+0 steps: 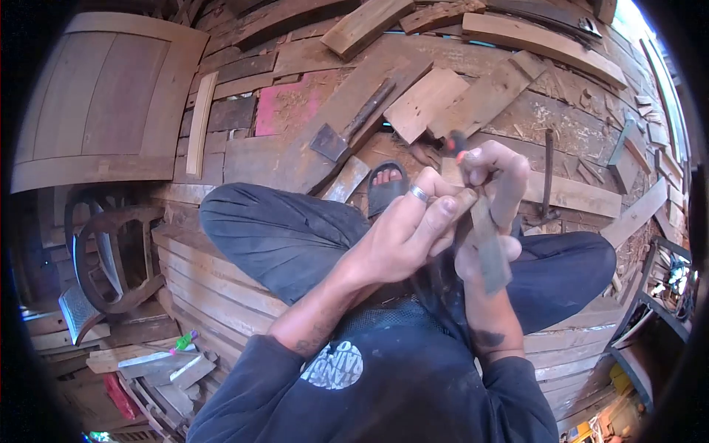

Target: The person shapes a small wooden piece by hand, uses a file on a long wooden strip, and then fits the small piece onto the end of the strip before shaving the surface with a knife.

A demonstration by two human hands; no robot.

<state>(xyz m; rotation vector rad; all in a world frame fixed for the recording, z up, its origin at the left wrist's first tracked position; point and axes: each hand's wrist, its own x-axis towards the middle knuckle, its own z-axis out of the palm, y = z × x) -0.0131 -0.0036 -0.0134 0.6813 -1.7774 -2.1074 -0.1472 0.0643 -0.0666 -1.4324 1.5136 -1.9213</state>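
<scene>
In the middle, both my hands meet over my crossed legs. My right hand (498, 188) is curled around what looks like a chisel (491, 251). Its black and red handle end sticks out above the fingers, slightly blurred, and a flat greyish blade slants down toward my body. A ring shows on my left hand (417, 229), whose thumb and forefinger are pinched together against the upper part of the blade. The fingers partly hide where blade and handle join. Beyond my hands lies an axe-like tool (330, 142) with a broad metal head, on a wide plank (273, 159).
Short boards (427, 103) and offcuts cover the floor ahead, with shavings among them. A hammer (548, 177) lies at the right. On the left are a panelled wooden door (111, 96) and a curved wooden frame (96, 258). Stacked planks (214, 273) lie beneath me.
</scene>
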